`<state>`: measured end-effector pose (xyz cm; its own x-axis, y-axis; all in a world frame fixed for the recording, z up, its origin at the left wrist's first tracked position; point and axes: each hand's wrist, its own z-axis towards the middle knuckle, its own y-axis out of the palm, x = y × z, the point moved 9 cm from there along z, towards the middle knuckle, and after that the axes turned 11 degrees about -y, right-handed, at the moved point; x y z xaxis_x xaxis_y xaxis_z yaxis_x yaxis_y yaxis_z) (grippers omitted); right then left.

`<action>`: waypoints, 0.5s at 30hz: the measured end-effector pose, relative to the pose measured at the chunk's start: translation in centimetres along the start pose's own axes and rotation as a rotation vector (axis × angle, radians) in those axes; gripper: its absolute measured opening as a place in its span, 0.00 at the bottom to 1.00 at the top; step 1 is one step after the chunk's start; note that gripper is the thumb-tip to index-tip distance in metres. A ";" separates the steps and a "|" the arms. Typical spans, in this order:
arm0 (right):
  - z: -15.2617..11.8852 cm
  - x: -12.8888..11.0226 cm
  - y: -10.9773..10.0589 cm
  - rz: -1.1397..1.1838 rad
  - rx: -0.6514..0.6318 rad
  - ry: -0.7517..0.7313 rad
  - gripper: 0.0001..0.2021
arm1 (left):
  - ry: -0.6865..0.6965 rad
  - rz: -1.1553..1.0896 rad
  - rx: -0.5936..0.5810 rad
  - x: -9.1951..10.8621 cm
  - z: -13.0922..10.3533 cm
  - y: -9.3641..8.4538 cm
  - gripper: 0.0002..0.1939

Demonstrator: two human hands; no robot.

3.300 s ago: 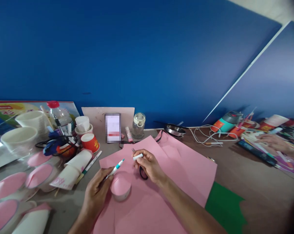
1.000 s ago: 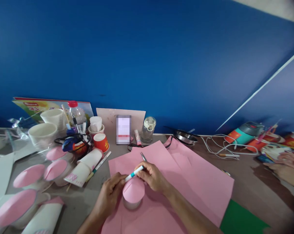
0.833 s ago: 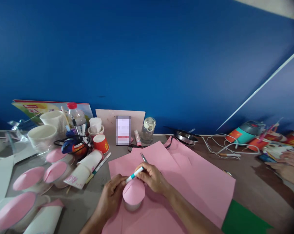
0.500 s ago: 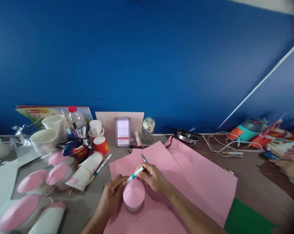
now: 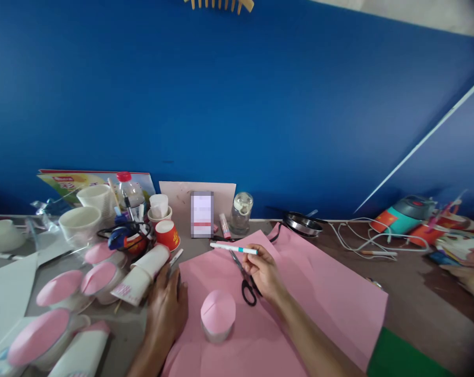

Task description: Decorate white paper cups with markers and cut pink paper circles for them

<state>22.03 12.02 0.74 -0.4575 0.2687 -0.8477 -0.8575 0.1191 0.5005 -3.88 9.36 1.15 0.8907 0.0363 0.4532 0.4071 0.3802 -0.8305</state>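
Both hands moved off the pink-topped cup, near centre on pink paper; right hand pinches white marker beyond cup, by scissors; left hand low at left, can't tell if gripping.

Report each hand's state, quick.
Left hand: palm down, fingertips at a white marker; grip cannot be told.
Right hand: closed, holding the white-and-teal marker.

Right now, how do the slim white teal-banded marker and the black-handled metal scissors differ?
The marker is held in the right hand; the scissors lie on the pink paper. The marker is one straight stick; the scissors have looped handles. Both are near the right hand.
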 end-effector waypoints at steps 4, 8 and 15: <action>0.3 -0.2 -0.1 -0.057 -0.021 -0.039 0.10 | -0.034 0.224 -0.030 -0.2 0.1 0.3 0.21; 0.4 -0.6 -1.1 -0.364 0.005 -0.100 0.26 | -0.067 0.327 -0.055 -0.4 0.4 0.1 0.19; -1.1 -2.0 1.1 -0.755 -0.160 -0.365 0.25 | -0.101 0.383 -0.192 -0.3 0.4 0.3 0.18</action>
<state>21.73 10.61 2.76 0.3310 0.4665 -0.8202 -0.9376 0.2609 -0.2300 -4.10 9.82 0.87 0.9642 0.2353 0.1223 0.0899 0.1437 -0.9855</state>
